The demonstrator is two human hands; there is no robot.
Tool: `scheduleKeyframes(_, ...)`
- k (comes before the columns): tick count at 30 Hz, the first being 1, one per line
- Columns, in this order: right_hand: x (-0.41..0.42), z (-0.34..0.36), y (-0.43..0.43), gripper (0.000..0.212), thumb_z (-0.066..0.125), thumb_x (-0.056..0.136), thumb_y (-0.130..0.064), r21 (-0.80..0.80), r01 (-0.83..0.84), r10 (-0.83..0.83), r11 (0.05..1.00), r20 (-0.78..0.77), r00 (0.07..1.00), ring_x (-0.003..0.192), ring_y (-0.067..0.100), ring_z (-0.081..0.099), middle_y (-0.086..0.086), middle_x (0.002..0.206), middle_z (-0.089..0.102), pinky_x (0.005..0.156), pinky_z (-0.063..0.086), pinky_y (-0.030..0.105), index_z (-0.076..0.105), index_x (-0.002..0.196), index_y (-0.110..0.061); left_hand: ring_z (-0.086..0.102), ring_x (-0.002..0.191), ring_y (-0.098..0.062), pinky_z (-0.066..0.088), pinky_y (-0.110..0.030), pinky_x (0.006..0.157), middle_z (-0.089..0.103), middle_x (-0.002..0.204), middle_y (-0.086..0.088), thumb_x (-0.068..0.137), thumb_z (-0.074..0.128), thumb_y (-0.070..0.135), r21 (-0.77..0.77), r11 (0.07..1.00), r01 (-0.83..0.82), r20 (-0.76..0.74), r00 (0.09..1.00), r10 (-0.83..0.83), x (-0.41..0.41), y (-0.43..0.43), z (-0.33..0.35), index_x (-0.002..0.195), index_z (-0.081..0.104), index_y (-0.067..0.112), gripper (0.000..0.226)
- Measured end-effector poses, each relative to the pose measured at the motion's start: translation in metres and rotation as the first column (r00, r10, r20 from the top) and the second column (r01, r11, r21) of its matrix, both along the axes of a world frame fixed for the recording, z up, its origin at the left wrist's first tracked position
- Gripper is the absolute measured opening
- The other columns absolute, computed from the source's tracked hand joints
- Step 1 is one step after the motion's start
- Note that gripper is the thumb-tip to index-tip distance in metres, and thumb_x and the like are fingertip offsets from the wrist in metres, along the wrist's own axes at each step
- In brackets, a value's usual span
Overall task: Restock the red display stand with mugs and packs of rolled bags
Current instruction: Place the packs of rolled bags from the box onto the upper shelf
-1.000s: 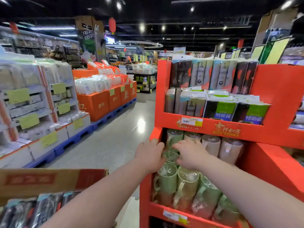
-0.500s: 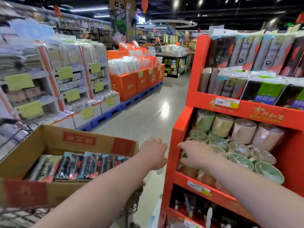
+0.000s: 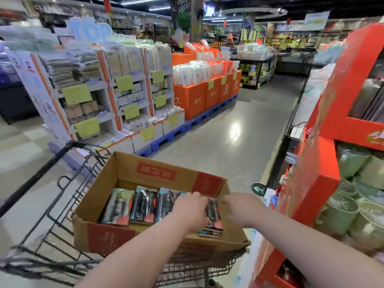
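Left hand [image 3: 192, 207]: reaches into the box, back of the hand up; fingers bent down over the packs and held close together; whether they pinch a pack cannot be told, as the hand hides its own fingertips
Right hand [image 3: 243, 208]: hovers over the box's right-hand corner, just beside the left hand; fingers stretched forward and loosely together, holding nothing; blurred
Packs of rolled bags [image 3: 143, 204]: dark packs standing in a row inside the box, leaning against its far wall; a few more lie stacked flat at the right end, under and between the two hands
Cardboard box [image 3: 128, 169]: open-topped, brown with red patches and a red label; sits in the cart
Shopping cart [image 3: 62, 183]: black wire; carries the box
Red display stand [image 3: 311, 183]: at the right, just beside the cart; its upper shelf holds dark, blurred goods
Mugs [image 3: 340, 213]: pale green, wrapped in clear film; crowd the stand's lower shelf, some lying on their sides
Floor sticker [image 3: 258, 189]: round, dark, with an arrow; beyond the box
Orange cartons [image 3: 193, 98]: across the aisle on blue pallets; white packs on top
White shelving [image 3: 99, 100]: left of the cartons; yellow-green price tags
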State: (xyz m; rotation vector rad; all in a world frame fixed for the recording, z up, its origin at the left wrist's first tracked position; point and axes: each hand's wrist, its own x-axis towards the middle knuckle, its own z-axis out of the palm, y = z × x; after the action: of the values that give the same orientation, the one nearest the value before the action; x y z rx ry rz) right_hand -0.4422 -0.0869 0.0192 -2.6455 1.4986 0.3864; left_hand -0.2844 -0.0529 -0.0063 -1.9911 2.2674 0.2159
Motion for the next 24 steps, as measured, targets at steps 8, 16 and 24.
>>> scheduleKeyframes(8,0.125,-0.037,-0.018,0.030,0.052,0.090,-0.032,0.113,-0.040,0.042,0.993,-0.015,0.999,0.110,0.027,0.056,0.004,0.117,0.059,0.082,0.046,0.036,0.052,0.118,-0.021,0.044,0.121,-0.030,0.040,-0.045,0.097,0.046,0.130,-0.009,0.092,0.047,0.049,0.093,0.991,-0.100,0.040,0.994,0.097,0.130,-0.001,-0.025,0.131,0.045,0.016,0.051)
scheduleKeyframes(16,0.179,-0.062,-0.020,0.039,0.049,0.094,-0.026,0.212,-0.056,0.071,0.976,-0.063,0.996,0.113,0.030,0.054,0.008,0.129,0.053,0.086,0.046,0.040,0.045,0.133,-0.020,0.046,0.121,-0.027,0.042,-0.042,0.098,0.047,0.130,-0.005,0.091,0.047,0.046,0.146,0.978,-0.147,0.015,0.989,0.146,0.196,-0.004,-0.053,0.132,0.044,0.019,0.050)
scheduleKeyframes(24,0.198,-0.096,-0.056,0.043,0.049,0.091,-0.021,0.321,-0.039,0.072,0.946,-0.089,0.993,0.112,0.028,0.055,0.006,0.128,0.055,0.081,0.049,0.036,0.045,0.134,-0.020,0.047,0.120,-0.025,0.045,-0.041,0.097,0.049,0.130,-0.003,0.088,0.052,0.054,0.207,0.958,-0.199,-0.016,0.978,0.207,0.218,-0.018,-0.079,0.134,0.044,0.021,0.057)
